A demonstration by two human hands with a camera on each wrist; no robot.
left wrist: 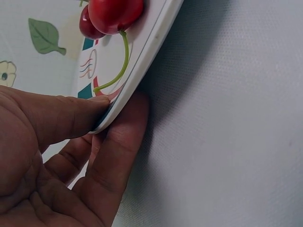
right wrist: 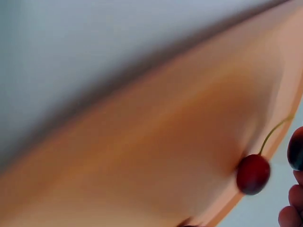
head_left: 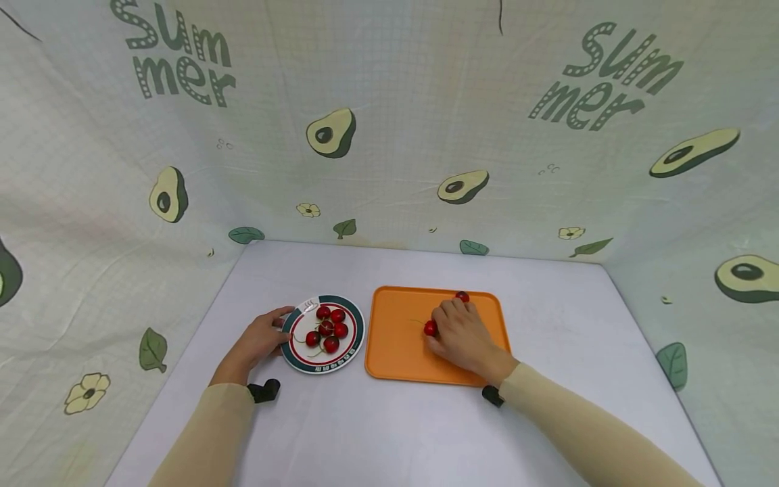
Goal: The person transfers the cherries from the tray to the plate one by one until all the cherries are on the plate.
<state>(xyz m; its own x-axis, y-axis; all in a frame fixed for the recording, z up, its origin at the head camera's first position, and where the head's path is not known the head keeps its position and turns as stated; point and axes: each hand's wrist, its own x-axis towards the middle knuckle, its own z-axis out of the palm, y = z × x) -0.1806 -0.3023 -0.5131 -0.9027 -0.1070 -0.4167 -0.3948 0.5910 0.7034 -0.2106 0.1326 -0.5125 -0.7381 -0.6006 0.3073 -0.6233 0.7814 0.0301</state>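
left hand [head_left: 262, 337] pinches the plate [head_left: 358, 338] at left; right hand [head_left: 460, 335] pinches a cherry [head_left: 430, 329] over the orange tray [head_left: 392, 341]

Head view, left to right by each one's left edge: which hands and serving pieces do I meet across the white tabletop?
The bare left hand → a round white plate with a dark green rim → a flat orange rectangular tray → the bare right hand.
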